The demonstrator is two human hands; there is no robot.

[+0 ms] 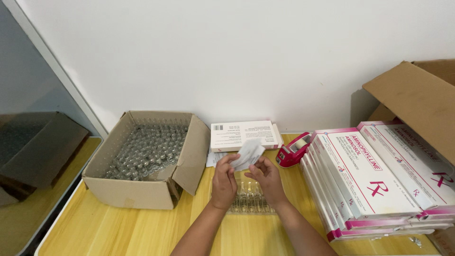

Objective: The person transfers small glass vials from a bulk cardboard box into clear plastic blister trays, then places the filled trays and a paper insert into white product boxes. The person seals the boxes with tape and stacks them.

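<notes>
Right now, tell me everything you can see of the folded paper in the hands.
The paper is white, thin and folded, with faint print too small to tell. It is tilted, held above a clear tray of ampoules on the table. Both hands pinch it: the left hand at its lower left, the right hand at its lower right.

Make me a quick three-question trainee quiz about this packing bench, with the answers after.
1. True or false: both hands hold the folded white paper.
2. What fills the open cardboard box on the left?
3. The red tape dispenser sits: A) inside the box, B) between the flat white carton and the stacked pink-edged cartons.

Key: 1 true. 2 small clear glass vials. 3 B.
</notes>
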